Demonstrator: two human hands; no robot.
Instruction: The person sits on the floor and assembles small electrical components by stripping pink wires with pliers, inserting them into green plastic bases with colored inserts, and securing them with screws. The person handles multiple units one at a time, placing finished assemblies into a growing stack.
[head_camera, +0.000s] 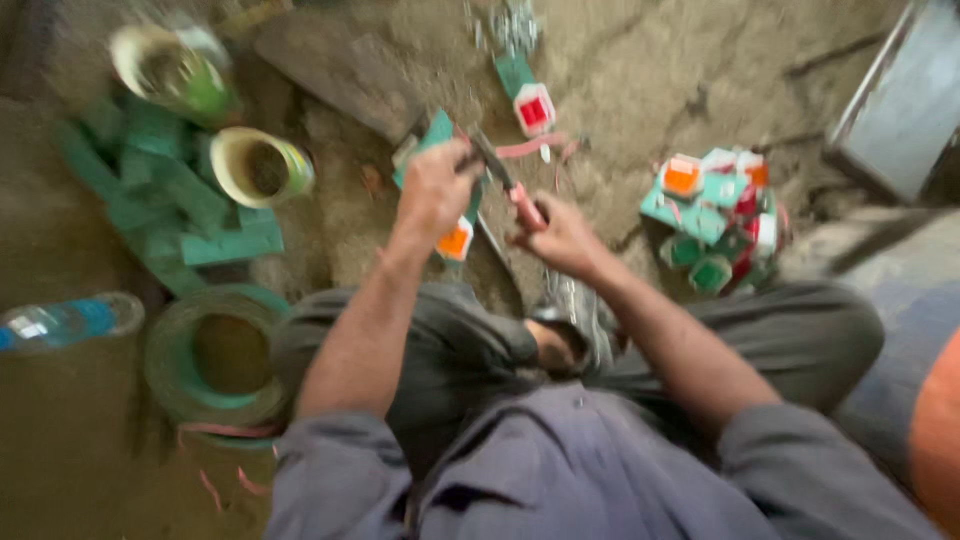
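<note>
The person sits cross-legged on the dirt floor (650, 60). The left hand (432, 190) is clamped around a green piece with an orange reflector (455, 240) showing just below the fist. The right hand (560, 238) is closed on the red grip of pliers (505, 180), whose dark nose reaches up toward the left fist. It looks like a pinch or cut; steadying the piece against the knee and keeping the nose square would likely help. A heap of finished reflectors (715, 215) lies right of the pliers hand.
</note>
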